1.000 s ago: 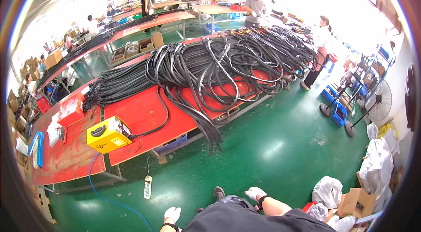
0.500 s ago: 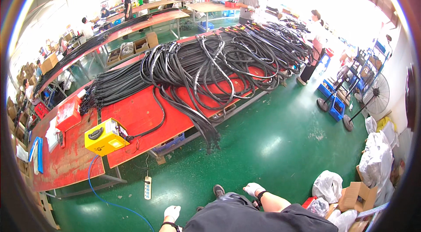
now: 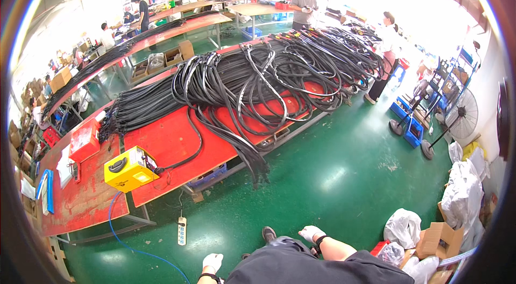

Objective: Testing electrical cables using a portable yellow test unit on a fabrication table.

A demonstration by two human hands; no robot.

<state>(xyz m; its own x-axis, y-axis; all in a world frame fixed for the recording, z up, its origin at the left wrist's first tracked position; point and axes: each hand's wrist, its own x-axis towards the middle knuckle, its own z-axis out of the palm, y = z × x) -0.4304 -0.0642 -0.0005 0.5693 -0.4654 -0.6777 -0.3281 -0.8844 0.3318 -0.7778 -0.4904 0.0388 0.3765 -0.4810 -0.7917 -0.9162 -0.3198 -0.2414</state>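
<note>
My left hand (image 3: 213, 262), in a white glove, hangs low beside my dark clothing at the bottom of the view. Its fingers are curled in, and I see nothing in them. My right hand (image 3: 310, 233), gloved in white as well, is at the other side of my lap, loosely closed with nothing visible in it. Neither hand touches the red-topped table (image 3: 156, 141) ahead. On that table lies a large heap of black cables (image 3: 226, 85), some ends drooping over the near edge. A yellow box-shaped machine (image 3: 130, 169) with a black handle sits at the table's left part.
A power strip (image 3: 182, 231) and a blue hose (image 3: 141, 252) lie on the green floor. To my right are white bags (image 3: 402, 228), an open carton (image 3: 439, 241) and standing fans (image 3: 461, 114). One person (image 3: 304, 4) stands behind the cables, another (image 3: 386, 50) at the table's right end.
A person in dark clothes at the far left has shifted left and bends forward. The person in grey behind the cables has moved their hands slightly. My own hands stay nearly still.
</note>
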